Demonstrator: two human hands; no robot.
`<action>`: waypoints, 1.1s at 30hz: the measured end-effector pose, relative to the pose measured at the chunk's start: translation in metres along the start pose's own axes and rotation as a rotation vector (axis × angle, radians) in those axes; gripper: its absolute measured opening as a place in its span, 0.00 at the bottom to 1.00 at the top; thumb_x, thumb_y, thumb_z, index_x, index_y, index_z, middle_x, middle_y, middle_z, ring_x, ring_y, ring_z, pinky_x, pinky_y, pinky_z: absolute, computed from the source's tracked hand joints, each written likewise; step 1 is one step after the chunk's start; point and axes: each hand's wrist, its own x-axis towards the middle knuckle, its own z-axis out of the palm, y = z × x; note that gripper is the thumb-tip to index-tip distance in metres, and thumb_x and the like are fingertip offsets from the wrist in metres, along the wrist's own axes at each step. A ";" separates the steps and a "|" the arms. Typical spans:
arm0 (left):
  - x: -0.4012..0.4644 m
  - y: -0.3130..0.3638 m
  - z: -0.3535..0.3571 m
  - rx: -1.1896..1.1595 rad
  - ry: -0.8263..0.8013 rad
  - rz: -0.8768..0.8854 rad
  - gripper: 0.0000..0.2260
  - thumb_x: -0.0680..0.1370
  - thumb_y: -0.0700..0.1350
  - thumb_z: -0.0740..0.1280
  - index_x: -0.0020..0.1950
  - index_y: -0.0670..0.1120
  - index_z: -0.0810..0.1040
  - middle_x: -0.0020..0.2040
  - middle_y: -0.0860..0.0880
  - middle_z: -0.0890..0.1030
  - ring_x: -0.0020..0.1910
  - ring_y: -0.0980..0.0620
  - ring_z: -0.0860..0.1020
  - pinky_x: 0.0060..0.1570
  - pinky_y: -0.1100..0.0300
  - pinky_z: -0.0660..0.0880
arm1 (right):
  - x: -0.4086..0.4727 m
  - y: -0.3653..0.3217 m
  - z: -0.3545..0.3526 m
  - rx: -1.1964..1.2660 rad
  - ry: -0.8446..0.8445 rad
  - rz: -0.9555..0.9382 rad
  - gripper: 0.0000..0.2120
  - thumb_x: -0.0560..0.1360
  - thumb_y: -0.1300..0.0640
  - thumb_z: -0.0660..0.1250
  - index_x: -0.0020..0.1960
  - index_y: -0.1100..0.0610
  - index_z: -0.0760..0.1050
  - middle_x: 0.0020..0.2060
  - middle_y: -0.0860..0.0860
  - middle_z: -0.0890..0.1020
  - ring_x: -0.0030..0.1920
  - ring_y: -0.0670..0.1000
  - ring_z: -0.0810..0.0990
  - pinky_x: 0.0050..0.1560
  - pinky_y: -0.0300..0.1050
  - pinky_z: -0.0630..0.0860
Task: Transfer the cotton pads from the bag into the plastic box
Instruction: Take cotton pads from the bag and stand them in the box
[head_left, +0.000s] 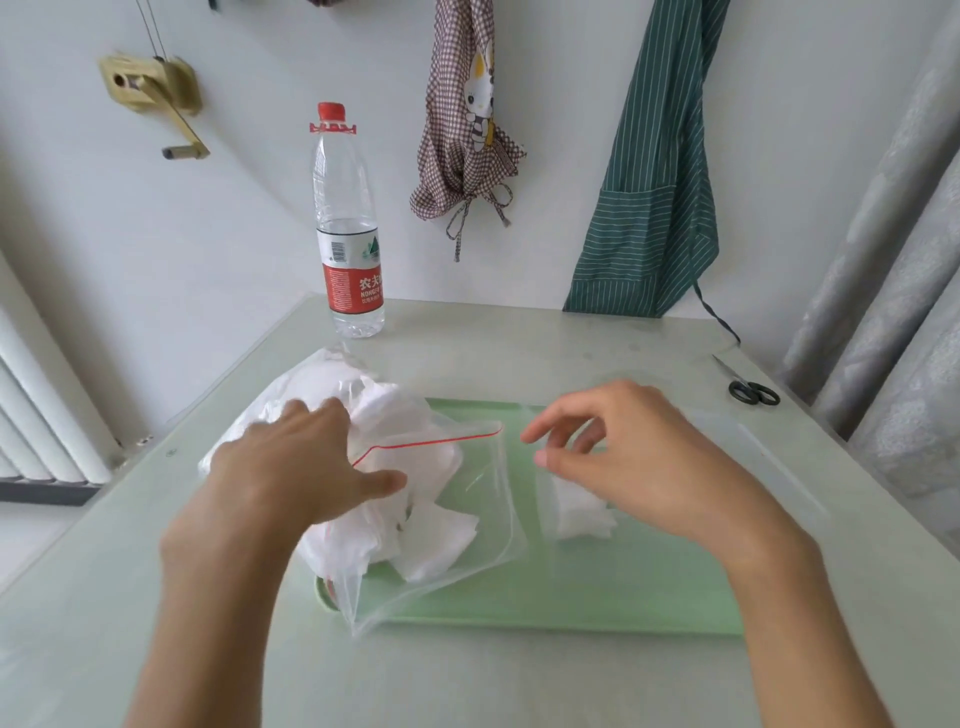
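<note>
Wall-mounted wooden crank fixture (150, 88) at far left, above the table (156, 545). Water bottle (349, 223) with red cap and red label stands upright at the table's rear edge.

Left hand (291, 462) rests palm-down on the clear zip bag (415, 467), fingers straight and slightly spread, thumb extended toward the red seal line. The bag lies partly on the table and partly over the left end of the green tray (519, 603); it is filled with white cotton pads (431, 540), bunched loosely inside. Its mouth points right.

A checked apron (467, 130) and a green striped apron (654, 182) hang on the wall behind.

Right hand (634, 457) hovers over the clear plastic box (769, 457), which sits on the tray's right half. Fingers are curled, thumb and forefinger near each other with a gap between; nothing visible is pinched. A small stack of cotton pads (576, 506) lies in the box beneath this hand.

Black-handled scissors (750, 389) lie near the table's right edge.
</note>
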 end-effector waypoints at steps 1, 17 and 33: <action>0.008 0.000 0.004 -0.041 -0.015 -0.002 0.28 0.74 0.65 0.61 0.69 0.51 0.65 0.65 0.49 0.71 0.65 0.45 0.70 0.59 0.55 0.68 | 0.000 -0.007 0.008 -0.014 -0.039 -0.022 0.05 0.71 0.54 0.69 0.43 0.44 0.81 0.35 0.40 0.81 0.40 0.41 0.79 0.45 0.42 0.76; 0.029 0.001 0.010 -0.695 -0.225 0.236 0.23 0.77 0.55 0.62 0.71 0.50 0.67 0.66 0.53 0.72 0.57 0.54 0.76 0.62 0.57 0.73 | 0.019 -0.012 0.078 -0.091 0.013 -0.024 0.18 0.79 0.42 0.55 0.52 0.52 0.78 0.49 0.47 0.82 0.52 0.53 0.77 0.51 0.47 0.70; 0.039 0.004 0.018 -0.474 0.040 0.242 0.18 0.77 0.51 0.66 0.67 0.52 0.71 0.58 0.55 0.74 0.59 0.51 0.74 0.61 0.56 0.68 | 0.013 -0.011 0.060 0.142 0.085 -0.025 0.06 0.72 0.56 0.66 0.45 0.48 0.70 0.39 0.47 0.82 0.36 0.52 0.76 0.36 0.45 0.71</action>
